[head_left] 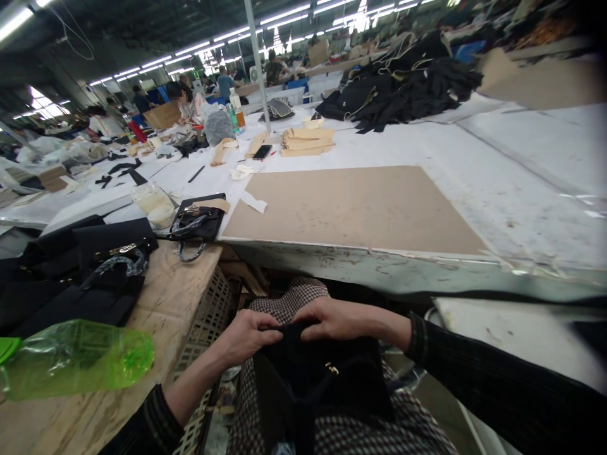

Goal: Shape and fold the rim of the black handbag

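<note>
A black handbag (pixel 351 373) with a small gold clasp rests on my lap, over a checked cloth. My left hand (pixel 249 335) pinches the bag's upper edge between thumb and fingers at its left side. Close beside it, my right hand (pixel 327 319) grips the same edge, thumb on the near side and fingers over the top. The bag's lower part runs out of the picture at the bottom, and its inside is hidden.
At left, several black bags (pixel 109 253) and a green plastic bottle (pixel 80 360) lie on a wooden surface. A brown board (pixel 351 208) covers part of the white table ahead, near a small black bag (pixel 202 218). Black pieces (pixel 403 88) are heaped farther back.
</note>
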{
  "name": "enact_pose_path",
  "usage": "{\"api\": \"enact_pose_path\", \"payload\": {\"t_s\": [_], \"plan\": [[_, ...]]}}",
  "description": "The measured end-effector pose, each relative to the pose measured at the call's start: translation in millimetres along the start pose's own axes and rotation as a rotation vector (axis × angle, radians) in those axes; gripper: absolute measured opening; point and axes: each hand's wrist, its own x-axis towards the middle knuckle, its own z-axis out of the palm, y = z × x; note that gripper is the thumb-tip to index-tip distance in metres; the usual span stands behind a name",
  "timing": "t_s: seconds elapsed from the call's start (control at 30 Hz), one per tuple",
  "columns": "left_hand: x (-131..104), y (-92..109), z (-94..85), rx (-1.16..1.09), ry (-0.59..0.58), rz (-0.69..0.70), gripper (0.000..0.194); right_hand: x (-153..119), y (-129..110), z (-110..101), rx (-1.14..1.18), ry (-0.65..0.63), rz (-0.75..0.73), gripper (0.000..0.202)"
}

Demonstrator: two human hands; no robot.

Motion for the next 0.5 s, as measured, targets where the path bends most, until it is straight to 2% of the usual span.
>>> {"api": "enact_pose_path", "payload": {"t_s": [0.23, 0.37, 0.5], "plan": [[0, 4, -0.1, 0.053, -0.014, 0.063, 0.027, 22, -6, 6, -0.108, -0.022, -0.056, 0.033], [-4, 3, -0.7, 0.008, -0.034, 0.047, 0.028, 23, -5, 13, -0.145, 0.018, -0.176, 0.028], [-7, 5, -0.9, -0.052, -0.07, 0.033, 0.029, 19, -3, 19, -0.149, 0.038, -0.178, 0.023]]}}
